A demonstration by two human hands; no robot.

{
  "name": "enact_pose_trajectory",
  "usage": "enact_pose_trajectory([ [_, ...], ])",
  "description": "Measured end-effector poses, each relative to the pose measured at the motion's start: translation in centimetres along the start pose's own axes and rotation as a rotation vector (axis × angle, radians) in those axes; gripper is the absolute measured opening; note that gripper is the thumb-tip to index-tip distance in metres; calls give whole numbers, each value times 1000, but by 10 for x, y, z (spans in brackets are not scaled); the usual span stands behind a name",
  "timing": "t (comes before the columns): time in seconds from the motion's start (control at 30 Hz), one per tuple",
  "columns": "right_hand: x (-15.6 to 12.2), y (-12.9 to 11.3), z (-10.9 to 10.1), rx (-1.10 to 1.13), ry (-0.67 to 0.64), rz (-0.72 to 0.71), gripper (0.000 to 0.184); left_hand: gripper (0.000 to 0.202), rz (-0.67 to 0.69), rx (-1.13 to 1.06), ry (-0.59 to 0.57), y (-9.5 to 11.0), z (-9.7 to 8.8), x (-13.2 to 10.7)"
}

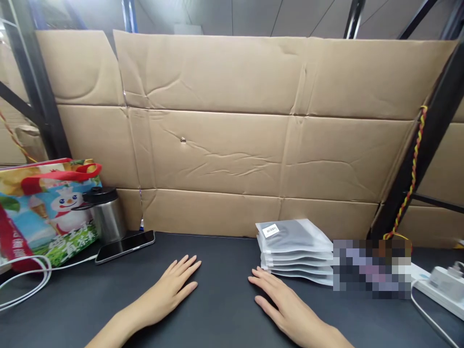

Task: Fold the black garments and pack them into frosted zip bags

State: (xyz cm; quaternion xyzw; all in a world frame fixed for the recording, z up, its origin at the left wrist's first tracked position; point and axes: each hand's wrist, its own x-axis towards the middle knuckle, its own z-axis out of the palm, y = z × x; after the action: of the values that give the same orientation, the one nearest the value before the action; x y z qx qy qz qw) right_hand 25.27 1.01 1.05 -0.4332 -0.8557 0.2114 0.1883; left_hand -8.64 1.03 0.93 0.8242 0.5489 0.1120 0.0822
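Observation:
My left hand (pixel 170 290) lies palm down on the dark tabletop (pixel 217 319), its fingers stretched out and holding nothing. To its right, my right hand (pixel 279 302) also rests flat with fingers extended and nothing in them. Its fingertips are close to the front of a stack of clear zip bags (pixel 295 251); I cannot tell whether they touch it. The top bag carries a white barcode label (pixel 270 230) and has something dark grey inside. Beyond my left hand lies a phone (pixel 125 246) with a dark screen and a white cable plugged in.
A steel flask with a black lid (pixel 108 215) stands beside a colourful snowman bag (pixel 47 208) at the left. Cardboard (pixel 217 159) walls off the back. Right of the stack are a blurred-out patch and a white power strip (pixel 444 287) with a cable.

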Motion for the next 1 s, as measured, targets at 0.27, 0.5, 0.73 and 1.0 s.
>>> enact_pose_trajectory([
  [0.27, -1, 0, 0, 18, 1, -4, 47, 48, 27, 1, 17, -4, 1, 0],
  [0.5, -1, -2, 0, 16, 0, -1, 46, 47, 45, -3, 49, -3, 2, 0],
  [0.73, 1, -2, -1, -17, -16, 7, 47, 48, 19, -3, 19, -5, 2, 1],
  [1.0, 2, 0, 1, -25, 3, -9, 47, 48, 43, 0, 40, -8, 5, 0],
])
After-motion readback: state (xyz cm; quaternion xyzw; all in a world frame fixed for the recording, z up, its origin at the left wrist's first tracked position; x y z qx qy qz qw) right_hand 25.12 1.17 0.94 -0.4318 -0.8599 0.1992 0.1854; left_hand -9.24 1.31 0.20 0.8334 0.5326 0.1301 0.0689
